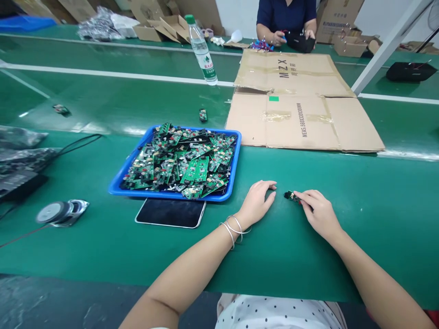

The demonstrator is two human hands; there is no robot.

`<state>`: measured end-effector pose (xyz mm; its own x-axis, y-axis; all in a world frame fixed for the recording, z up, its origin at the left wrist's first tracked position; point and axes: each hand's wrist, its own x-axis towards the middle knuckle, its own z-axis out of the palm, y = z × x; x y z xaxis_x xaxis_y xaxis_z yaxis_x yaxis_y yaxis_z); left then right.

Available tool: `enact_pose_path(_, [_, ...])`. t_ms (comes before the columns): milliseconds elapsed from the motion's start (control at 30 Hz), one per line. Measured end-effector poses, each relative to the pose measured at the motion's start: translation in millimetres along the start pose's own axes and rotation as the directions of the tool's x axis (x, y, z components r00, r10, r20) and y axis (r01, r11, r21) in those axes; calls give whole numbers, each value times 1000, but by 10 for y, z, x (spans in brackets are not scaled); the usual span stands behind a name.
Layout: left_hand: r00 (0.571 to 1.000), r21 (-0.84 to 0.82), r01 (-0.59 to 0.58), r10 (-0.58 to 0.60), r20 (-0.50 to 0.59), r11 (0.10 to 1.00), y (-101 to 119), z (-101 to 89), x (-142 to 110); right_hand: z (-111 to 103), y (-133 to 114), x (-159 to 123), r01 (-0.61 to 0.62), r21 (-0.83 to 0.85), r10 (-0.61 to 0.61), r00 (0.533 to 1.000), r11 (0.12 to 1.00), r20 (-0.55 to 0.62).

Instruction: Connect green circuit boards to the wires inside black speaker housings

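My right hand (318,212) rests on the green table and pinches a small green circuit board (291,196) between fingertips. Just to its left lies my left hand (257,202), palm down on the table with fingers loosely curled and nothing in it; thin bangles circle that wrist. Left of both hands stands a blue tray (118,183) heaped with several green circuit boards (181,160).
A dark phone (170,212) lies in front of the tray. A flattened cardboard sheet (302,107) and a water bottle (203,50) sit farther back. A round speaker (60,212) lies at left. One small board (203,114) lies alone. Another person (286,23) works across the table.
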<state>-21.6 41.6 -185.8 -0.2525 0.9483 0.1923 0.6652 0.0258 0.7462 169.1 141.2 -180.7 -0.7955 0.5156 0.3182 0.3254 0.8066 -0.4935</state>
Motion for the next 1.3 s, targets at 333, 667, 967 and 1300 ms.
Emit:
enact_pose_path(333, [1000,-4,6,-6,2,1000,-11,11,2,-102,22,-10,40,-67,-33,994,997,100])
enact_pose_path(667, [1000,0,2,-2,11,1000,-10,7,10,-670,296,-113,-59,-217,67,997,975,30])
enact_pose_path(967, [1000,25,-24,24,10,999,-30,13,13,-426,276,-43,-103,-131,96,994,986,-59])
enact_pose_path(1300, [998,68,-47,45,36,997,-61,7,15,-222,483,13,-235,57,241,924,970,-295])
